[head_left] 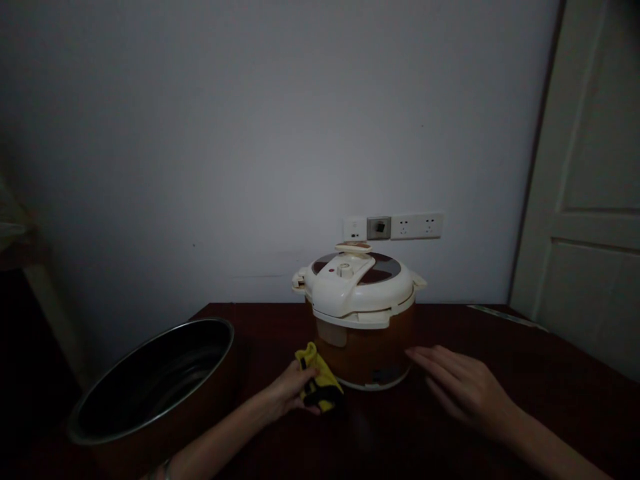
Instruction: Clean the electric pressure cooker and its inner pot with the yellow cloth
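A pressure cooker [363,347] with a cream lid and brown body stands upright on the dark red table, its lid on. My left hand [295,390] is closed around a yellow and black cloth [323,380], which is close to the cooker's lower left front. On the other side, my right hand [463,383] has its fingers stretched out, with the fingertips at the cooker's lower right side. Whether those fingertips touch the body is hard to tell in the dim light.
A wide dark pan [155,373] with a metal rim sits at the table's left. Behind the cooker, wall sockets [415,227] are set in the pale wall. A thin strip [505,316] lies along the back right table edge, near a white door [590,267].
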A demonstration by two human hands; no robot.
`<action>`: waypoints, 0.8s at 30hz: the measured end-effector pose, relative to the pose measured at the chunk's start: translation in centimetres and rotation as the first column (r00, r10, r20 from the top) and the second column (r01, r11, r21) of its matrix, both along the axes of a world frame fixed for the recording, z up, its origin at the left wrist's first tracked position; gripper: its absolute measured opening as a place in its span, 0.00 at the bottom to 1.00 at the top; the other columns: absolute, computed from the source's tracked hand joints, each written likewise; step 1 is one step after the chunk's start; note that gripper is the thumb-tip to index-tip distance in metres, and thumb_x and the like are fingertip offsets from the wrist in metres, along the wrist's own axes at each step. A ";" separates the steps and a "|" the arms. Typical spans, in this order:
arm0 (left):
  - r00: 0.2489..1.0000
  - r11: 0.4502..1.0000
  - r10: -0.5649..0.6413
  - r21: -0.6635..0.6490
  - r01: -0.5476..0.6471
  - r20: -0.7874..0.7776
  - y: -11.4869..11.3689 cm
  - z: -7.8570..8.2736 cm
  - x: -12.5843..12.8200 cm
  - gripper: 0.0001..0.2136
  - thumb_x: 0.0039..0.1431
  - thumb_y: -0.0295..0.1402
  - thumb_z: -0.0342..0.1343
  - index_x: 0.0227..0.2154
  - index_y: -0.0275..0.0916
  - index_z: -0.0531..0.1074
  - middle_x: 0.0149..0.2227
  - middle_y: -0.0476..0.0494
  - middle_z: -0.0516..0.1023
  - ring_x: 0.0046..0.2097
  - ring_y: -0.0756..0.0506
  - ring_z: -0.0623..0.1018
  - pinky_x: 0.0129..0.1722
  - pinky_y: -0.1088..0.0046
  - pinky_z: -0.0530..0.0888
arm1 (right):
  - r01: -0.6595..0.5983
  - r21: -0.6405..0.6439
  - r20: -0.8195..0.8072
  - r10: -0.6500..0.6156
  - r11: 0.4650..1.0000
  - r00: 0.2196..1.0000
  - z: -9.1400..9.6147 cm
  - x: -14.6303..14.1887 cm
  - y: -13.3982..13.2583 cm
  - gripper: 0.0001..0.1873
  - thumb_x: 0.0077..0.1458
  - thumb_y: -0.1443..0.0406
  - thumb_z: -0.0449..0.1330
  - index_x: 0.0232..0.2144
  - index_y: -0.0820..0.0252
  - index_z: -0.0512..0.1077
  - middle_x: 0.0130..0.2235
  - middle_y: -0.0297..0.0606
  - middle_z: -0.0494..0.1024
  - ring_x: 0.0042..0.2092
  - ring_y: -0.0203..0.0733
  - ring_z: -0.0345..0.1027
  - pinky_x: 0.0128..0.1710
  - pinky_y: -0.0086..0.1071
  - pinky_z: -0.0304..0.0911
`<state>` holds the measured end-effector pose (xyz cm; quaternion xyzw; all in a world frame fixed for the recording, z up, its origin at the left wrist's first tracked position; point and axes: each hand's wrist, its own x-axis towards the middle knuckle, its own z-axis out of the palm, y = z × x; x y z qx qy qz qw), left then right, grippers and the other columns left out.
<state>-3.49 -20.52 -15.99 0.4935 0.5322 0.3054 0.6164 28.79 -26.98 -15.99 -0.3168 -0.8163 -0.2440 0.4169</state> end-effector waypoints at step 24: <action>0.200 0.692 0.340 0.389 0.608 -0.919 8.4 29.2 1.9 0.22 0.56 0.47 0.48 0.22 0.34 0.74 0.22 0.40 0.76 0.23 0.46 0.73 0.32 0.69 0.69 | -0.941 -0.328 -0.829 -0.504 0.086 0.243 5.6 -8.8 0.6 0.23 0.46 0.53 0.62 0.39 0.65 0.70 0.39 0.46 0.77 0.29 0.37 0.73 0.21 0.25 0.65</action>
